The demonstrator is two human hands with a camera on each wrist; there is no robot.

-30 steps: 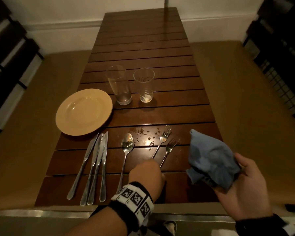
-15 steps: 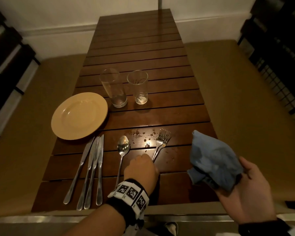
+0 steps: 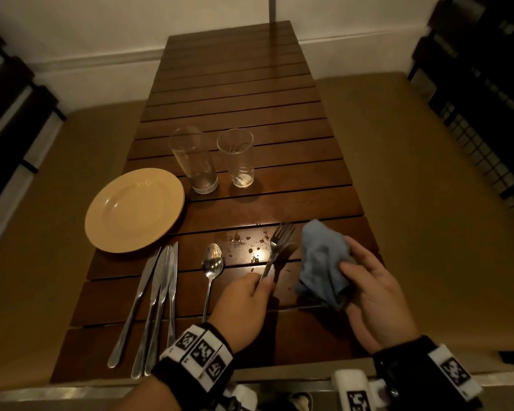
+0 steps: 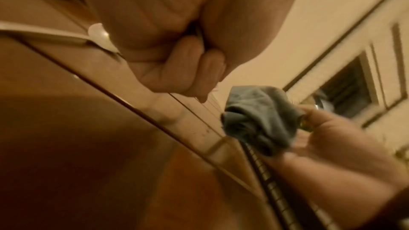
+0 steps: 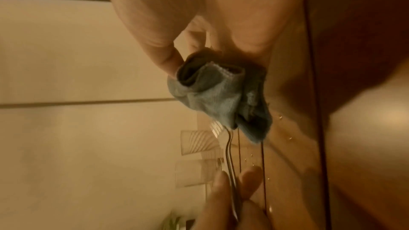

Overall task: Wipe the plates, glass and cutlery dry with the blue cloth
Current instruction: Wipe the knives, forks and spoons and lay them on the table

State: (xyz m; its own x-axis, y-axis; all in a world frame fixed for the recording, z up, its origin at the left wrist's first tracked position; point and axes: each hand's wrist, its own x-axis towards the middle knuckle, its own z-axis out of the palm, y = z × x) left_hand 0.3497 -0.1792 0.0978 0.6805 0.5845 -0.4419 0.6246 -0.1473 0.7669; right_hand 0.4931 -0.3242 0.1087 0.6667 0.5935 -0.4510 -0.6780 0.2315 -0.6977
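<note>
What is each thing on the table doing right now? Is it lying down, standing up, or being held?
Two metal forks: held together by the handles, lifted, in the left hand.
Crumpled blue cloth: bunched in the grip of the right hand.
Round yellow plate: lying flat.
Two clear glasses: standing upright, empty.
Metal spoon: lying flat.
Three metal knives: lying side by side.
Slatted wooden table: wet drops near the forks.
</note>
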